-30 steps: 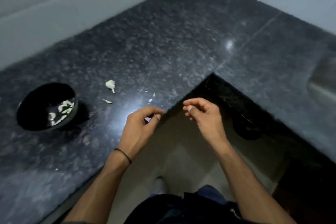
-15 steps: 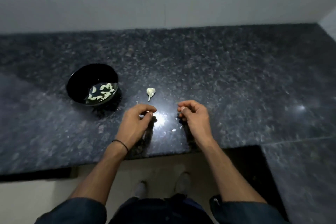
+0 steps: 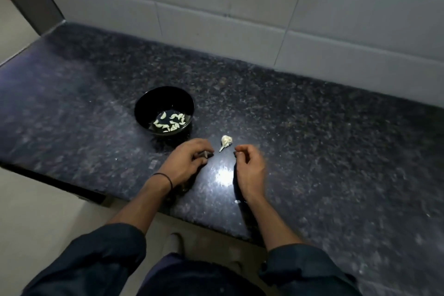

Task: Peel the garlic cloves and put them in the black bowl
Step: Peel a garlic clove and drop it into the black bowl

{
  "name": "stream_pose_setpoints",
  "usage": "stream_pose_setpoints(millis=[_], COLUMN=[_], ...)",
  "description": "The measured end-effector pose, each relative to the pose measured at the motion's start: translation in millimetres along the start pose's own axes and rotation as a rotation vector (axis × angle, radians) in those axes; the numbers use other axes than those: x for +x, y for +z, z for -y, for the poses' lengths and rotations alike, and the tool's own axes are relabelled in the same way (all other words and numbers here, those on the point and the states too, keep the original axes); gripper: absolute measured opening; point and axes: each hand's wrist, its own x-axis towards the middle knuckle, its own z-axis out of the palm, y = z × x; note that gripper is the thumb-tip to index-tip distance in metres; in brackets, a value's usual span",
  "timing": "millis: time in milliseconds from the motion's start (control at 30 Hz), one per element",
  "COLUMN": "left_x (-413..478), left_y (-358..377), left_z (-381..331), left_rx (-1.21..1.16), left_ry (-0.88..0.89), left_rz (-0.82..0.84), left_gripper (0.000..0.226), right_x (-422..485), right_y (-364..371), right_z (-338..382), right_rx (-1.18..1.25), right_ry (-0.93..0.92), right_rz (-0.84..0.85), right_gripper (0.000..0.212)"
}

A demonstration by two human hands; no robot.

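The black bowl [image 3: 144, 106] stands on the dark granite counter and holds several peeled garlic cloves [image 3: 171, 122]. A small pale garlic piece with a stalk [image 3: 225, 141] lies on the counter to the bowl's right, between my two hands. My left hand [image 3: 186, 163] hovers just below the bowl, fingers curled in against the thumb; earlier frames show it pinching a small white garlic clove, now hidden by the fingertips. My right hand [image 3: 248, 168] is right of the garlic piece, fingers curled and thumb against forefinger, with nothing visible in it.
The granite counter [image 3: 312, 139] runs along a white tiled wall [image 3: 216, 12]. Its front edge passes under my wrists, and its left end [image 3: 28, 60] drops to the pale floor. A few small white peel bits [image 3: 237, 201] lie near my right wrist.
The view swung left from the counter's corner to this straight stretch. Both hands moved over the counter toward the garlic piece, and the bowl now sits just beyond my left hand.
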Motion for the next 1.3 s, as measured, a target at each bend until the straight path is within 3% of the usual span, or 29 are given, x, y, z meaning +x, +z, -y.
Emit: stream_pose_setpoints(millis=[133,300,467,567,667,800,933,1167,1300], left_x=[2.6,-4.0,-13.1,-3.7,15.2,30.2,31.4,11.9,-3.4], left_y=[5.3,9.9,-6.4,-30.4,-54.2,-66.4,-70.9,-70.5,-27.9], left_z=[5.5,1.1,-27.5,-24.1,-4.3,20.4,27.2,-1.9,-5.3], left_rx=[-0.016,-0.023,-0.196,-0.121,0.004,0.098,0.028,-0.142,-0.193], left_ry=[0.043,0.056,0.06,0.132,0.08,-0.103,-0.186,0.03,0.042], left_rz=[-0.056,-0.181,-0.34,-0.474,-0.558,-0.526,-0.515,-0.587,-0.333], left_gripper=[0.014,0.01,0.009,0.009,0.011,0.012,0.014,0.015,0.015], right_x=[-3.4,-5.1,-4.2,-5.4,-6.1,-6.3,-6.6,-6.9,-0.7], right_y=[-1.3,2.9,5.8,6.3,6.6,7.2,6.9,5.5,4.8], right_z=[-3.8,-3.6,-3.8,-2.7,-2.0,-2.3,-1.4,1.0,3.8], right_rx=[-0.102,-0.163,-0.238,-0.256,-0.259,-0.256,-0.268,-0.257,-0.184], right_ry=[-0.131,-0.145,-0.148,-0.159,-0.17,-0.191,-0.209,-0.189,-0.096], right_rz=[0.013,0.005,-0.005,-0.01,-0.013,-0.026,-0.028,-0.02,-0.031], right_gripper=[0.018,0.018,0.017,0.017,0.018,0.018,0.018,0.019,0.012])
